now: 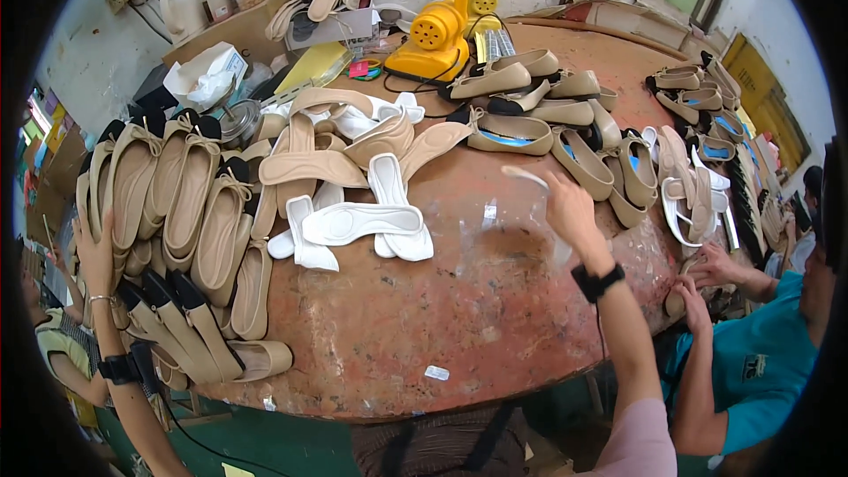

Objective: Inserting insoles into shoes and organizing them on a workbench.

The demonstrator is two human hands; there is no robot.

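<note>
My left hand (95, 252) lies with its fingers stretched along the outer side of a pile of beige flat shoes (190, 203) with bows and black toes, at the left of the table. My right hand (570, 208) is closed over the right middle of the table. From its fingers a narrow beige-and-white piece (525, 177) sticks out to the left. It looks like an insole seen edge-on, slightly blurred. Between my hands, beige insoles (314, 168) and white insoles (362, 223) lie in a loose, crossed heap.
More beige flats (508, 132) stand at the back right, some with blue inside. A yellow machine (431, 40) is at the far edge, near a white box (205, 75). At right, a person in a teal shirt (751, 371) works beside white-and-beige pieces (693, 190).
</note>
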